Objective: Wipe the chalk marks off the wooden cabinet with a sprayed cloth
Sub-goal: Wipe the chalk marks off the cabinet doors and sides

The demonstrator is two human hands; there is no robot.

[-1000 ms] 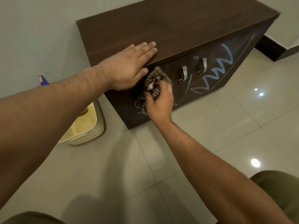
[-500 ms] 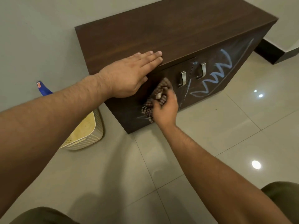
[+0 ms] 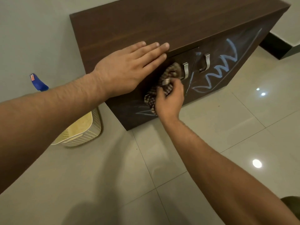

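A dark brown wooden cabinet [image 3: 170, 21] stands against the wall, with two doors and metal handles [image 3: 185, 70]. Blue chalk zigzags [image 3: 222, 65] cover the right door. Fainter chalk lines [image 3: 142, 112] remain low on the left door. My right hand [image 3: 170, 99] grips a bunched checkered cloth [image 3: 168, 78] and presses it against the left door, beside the left handle. My left hand [image 3: 129, 67] lies flat, fingers straight, on the cabinet's top front edge above the cloth.
A cream ribbed basket [image 3: 84, 135] sits on the tiled floor left of the cabinet, partly behind my left forearm. A blue spray bottle top [image 3: 38, 83] pokes up by the wall. Glossy floor tiles [image 3: 227, 127] spread in front.
My right hand with the cloth has shifted right and slightly down across the left door, toward the handle. My left hand has stayed flat on the top edge.
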